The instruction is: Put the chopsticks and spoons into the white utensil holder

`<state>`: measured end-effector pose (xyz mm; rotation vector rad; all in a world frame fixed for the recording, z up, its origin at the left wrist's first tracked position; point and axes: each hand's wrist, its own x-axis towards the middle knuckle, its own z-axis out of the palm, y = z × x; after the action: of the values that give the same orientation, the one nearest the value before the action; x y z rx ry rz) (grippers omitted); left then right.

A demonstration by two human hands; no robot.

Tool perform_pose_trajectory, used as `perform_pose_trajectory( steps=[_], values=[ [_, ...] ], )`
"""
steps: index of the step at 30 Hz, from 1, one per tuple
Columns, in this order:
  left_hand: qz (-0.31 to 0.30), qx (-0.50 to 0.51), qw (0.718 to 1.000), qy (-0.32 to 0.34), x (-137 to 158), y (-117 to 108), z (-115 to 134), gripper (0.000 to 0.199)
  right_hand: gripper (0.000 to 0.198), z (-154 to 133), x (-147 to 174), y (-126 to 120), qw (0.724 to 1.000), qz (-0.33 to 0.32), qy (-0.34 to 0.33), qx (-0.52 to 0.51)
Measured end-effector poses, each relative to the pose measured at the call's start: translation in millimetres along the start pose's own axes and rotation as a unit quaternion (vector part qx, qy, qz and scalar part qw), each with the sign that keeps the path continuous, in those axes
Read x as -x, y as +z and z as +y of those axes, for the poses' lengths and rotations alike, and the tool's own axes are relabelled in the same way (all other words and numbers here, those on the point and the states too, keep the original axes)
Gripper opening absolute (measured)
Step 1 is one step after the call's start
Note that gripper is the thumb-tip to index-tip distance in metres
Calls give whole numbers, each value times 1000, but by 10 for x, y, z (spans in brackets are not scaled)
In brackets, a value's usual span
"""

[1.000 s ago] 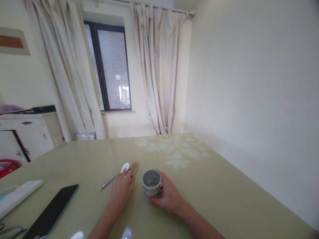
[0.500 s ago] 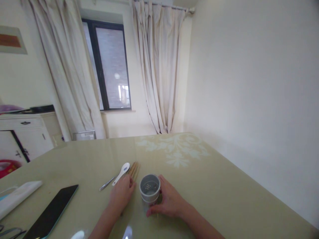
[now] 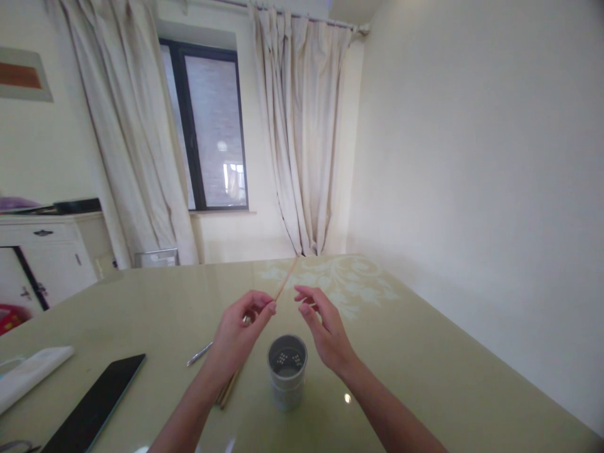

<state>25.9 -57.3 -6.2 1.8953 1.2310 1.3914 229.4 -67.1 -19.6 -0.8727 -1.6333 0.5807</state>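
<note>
Between the thumb and fingers of my left hand (image 3: 248, 318) is one thin wooden chopstick (image 3: 287, 279), slanting up and away to the right. My right hand (image 3: 324, 321) hovers just right of it, fingers apart and holding nothing. Below and between both hands a grey cylindrical holder (image 3: 287, 377) stands upright on the table, with small holes showing inside its bottom. More chopsticks (image 3: 228, 391) lie under my left forearm, mostly covered. A metal utensil handle (image 3: 199, 354) sticks out left of my left wrist; its other end is hidden.
On the left of the glossy table (image 3: 448, 365) lie a black tablet-like slab (image 3: 97, 402) and a white long object (image 3: 35, 380). A wall (image 3: 481, 189) runs along the right edge. Behind stand a white cabinet (image 3: 51, 251) and curtains (image 3: 306, 126).
My left hand has lifted one chopstick off the table. My right hand has let go of the holder and risen toward the chopstick. The spoon is now hidden behind my left hand.
</note>
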Motion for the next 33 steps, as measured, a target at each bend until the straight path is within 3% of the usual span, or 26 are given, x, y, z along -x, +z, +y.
perform_pose_trajectory(
  steps=[3,6,8,10,13,16,21,23,26,33],
  values=[
    [-51,3,997,66,-151,8,278,26,33,-276,-296,17,999,0,-8,-43],
    [-85,24,994,72,-285,17,316,32,23,-391,-457,-34,997,22,-27,-66],
    [-123,-17,991,49,-344,10,218,40,21,-387,-486,-91,997,43,-36,-47],
    [-203,-82,976,15,-363,0,82,41,21,-344,-485,-140,998,48,-33,-5],
    [-341,-124,930,-52,-326,10,-74,35,16,-256,-483,-163,999,-7,-7,51],
    [-399,-105,906,-93,-271,49,-134,35,15,-196,-497,-126,994,-80,24,77],
    [-388,-52,910,-133,-314,44,-316,35,25,-173,-504,-36,980,-158,58,107],
    [-338,-168,916,-134,-364,4,-470,31,30,-153,-497,-10,972,-189,66,124],
    [-261,-368,883,-130,-399,-41,-710,22,31,-101,-488,23,961,-227,77,138],
    [-252,-452,838,-176,-297,48,-980,14,31,-37,-476,95,951,-247,85,165]
  ],
)
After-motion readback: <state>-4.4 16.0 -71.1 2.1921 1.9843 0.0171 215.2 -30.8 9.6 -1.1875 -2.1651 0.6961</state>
